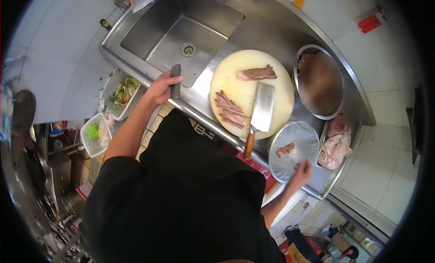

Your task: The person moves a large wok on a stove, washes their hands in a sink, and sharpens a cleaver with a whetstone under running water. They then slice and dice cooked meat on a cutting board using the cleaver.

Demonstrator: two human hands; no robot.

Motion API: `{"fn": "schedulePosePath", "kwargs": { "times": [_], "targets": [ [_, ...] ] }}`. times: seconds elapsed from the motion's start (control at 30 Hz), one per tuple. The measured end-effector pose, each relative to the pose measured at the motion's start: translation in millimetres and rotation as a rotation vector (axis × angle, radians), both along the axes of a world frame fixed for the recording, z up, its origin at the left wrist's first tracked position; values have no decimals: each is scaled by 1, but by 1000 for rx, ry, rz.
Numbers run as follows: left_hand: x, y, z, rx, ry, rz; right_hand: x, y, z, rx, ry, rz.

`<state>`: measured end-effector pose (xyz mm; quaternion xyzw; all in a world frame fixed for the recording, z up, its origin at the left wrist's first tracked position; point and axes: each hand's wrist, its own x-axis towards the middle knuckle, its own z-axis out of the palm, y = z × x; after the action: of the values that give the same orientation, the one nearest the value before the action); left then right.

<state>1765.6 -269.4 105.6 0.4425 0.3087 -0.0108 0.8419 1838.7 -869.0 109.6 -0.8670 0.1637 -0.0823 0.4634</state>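
Note:
My left hand (159,88) is closed around a dark grey bar (176,82) at the sink's front edge. My right hand (301,172) is over the near rim of a plastic-lined bowl (304,135), its fingers curled together; whether it pinches anything is too small to tell. A little chopped meat (286,149) lies in that bowl. On the round cutting board (283,88) are a piece of meat (257,73), a pile of sliced strips (230,110) and a cleaver (263,108), whose wooden handle sticks out over the board's near edge.
An oval metal bowl (295,79) of blurred brown contents stands right of the board. Large meat pieces (334,149) lie beyond the lined bowl. The sink (163,38) is at upper left, bins with green scraps (124,91) below it. Another person (301,242) is at lower right.

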Motion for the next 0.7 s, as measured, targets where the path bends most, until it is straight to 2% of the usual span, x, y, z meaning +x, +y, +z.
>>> {"fn": "schedulePosePath", "kwargs": {
  "times": [0.03, 0.1, 0.13, 0.2, 0.33, 0.43, 0.5, 0.6, 0.63, 0.7],
  "targets": [
    [9, 12, -8, -110, -3, 6, -12, 32, -17, -23, 23, 137],
    [32, 39, -22, -337, -8, 1, -34, 128, -4, -134, 178, 336],
    [45, 49, -24, -316, -41, -34, -40, 170, 6, -154, 249, 355],
    [64, 66, -24, -286, -112, -91, -47, 208, -12, -352, 246, 397],
    [103, 113, -72, -189, -127, -194, -47, 243, -34, -496, 187, 160],
    [127, 153, -90, -90, -89, -175, -39, 227, -47, -395, 293, 98],
    [145, 177, -83, 15, -48, -205, -35, 220, -53, -314, 379, 48],
    [169, 197, -69, 148, -101, -341, -37, 245, -21, -777, 237, 43],
    [174, 195, -55, 173, -106, -351, -30, 257, -10, -713, 135, -64],
    [181, 182, -34, 231, -79, -423, 2, 328, 33, -204, 96, -88]
  ]
}}
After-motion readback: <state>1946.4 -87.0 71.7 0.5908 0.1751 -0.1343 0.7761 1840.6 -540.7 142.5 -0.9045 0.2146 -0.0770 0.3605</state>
